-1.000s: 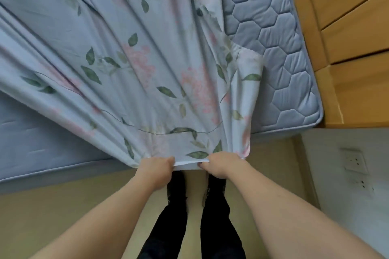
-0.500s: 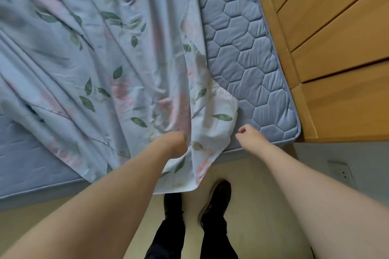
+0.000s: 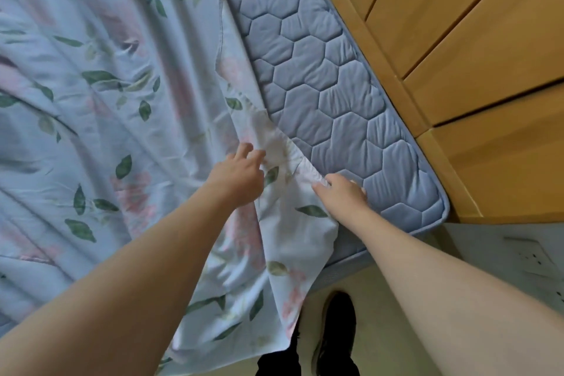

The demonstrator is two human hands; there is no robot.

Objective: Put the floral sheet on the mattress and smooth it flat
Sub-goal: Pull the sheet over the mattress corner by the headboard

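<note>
The floral sheet (image 3: 116, 107), pale blue with pink flowers and green leaves, lies creased over most of the blue quilted mattress (image 3: 320, 76). Its near right corner is folded back on itself, and a flap hangs over the mattress's front edge. My left hand (image 3: 239, 175) rests on the sheet just left of the fold, fingers loosely bent. My right hand (image 3: 343, 194) sits at the fold's right edge, where thumb and fingers pinch the cloth. The mattress's right strip and near right corner are bare.
A wooden bed frame and panelled wooden wall (image 3: 457, 55) run along the mattress's right side. A grey wall with a socket plate (image 3: 528, 256) is at lower right. My black shoes (image 3: 335, 333) stand on the beige floor by the bed.
Both hands let go of the sheet's hem and moved forward onto the bed. The sheet has dropped onto the mattress, and my right hand has taken the folded corner.
</note>
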